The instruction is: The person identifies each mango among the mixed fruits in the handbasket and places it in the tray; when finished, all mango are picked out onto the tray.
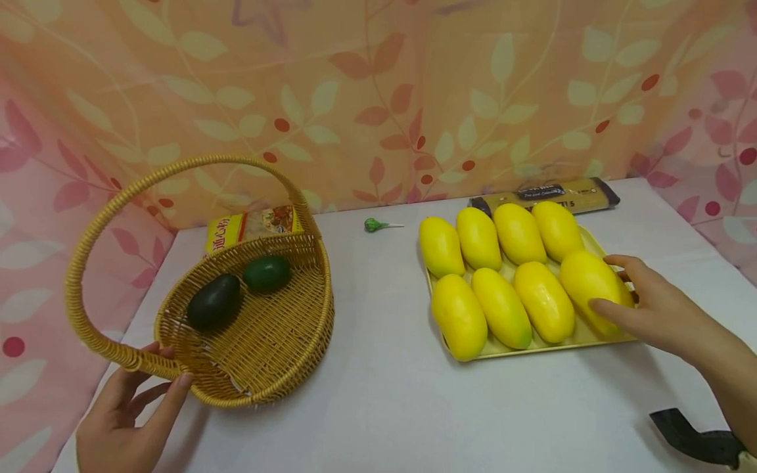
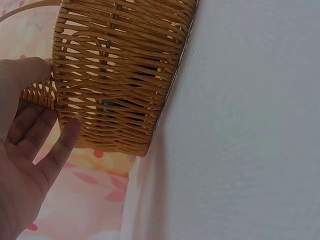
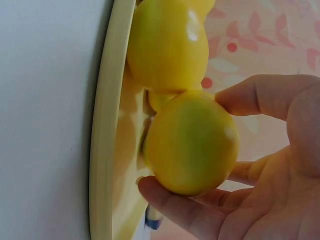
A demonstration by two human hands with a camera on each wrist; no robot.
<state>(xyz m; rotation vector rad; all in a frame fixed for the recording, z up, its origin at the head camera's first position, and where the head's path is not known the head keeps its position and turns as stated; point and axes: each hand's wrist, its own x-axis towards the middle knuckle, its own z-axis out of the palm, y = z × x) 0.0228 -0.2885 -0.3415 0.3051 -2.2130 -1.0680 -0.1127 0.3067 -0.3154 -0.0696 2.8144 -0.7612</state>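
My left hand (image 1: 133,410) grips the wicker basket (image 1: 284,345) where its hoop handle meets the near-left rim. In the left wrist view the thumb and fingers lie about the woven wall (image 2: 120,60). Two dark green fruits sit inside the basket, a larger avocado-like one (image 1: 214,303) and a smaller one (image 1: 267,273). My right hand (image 1: 659,305) holds a yellow mango (image 1: 591,281) at the right end of the front row, thumb and fingers on opposite sides. Its greenish end (image 3: 195,145) faces the right wrist camera, close over the cream tray (image 1: 526,351). Several other mangoes (image 1: 460,318) lie in two rows there.
A green-wrapped lollipop (image 1: 371,225) lies between basket and tray. Behind the basket is a yellow food packet (image 1: 227,231); behind the tray, a long gold-and-dark package (image 1: 570,196). A leaf-patterned cloth (image 1: 378,98) hangs at the back of the white table (image 1: 378,394).
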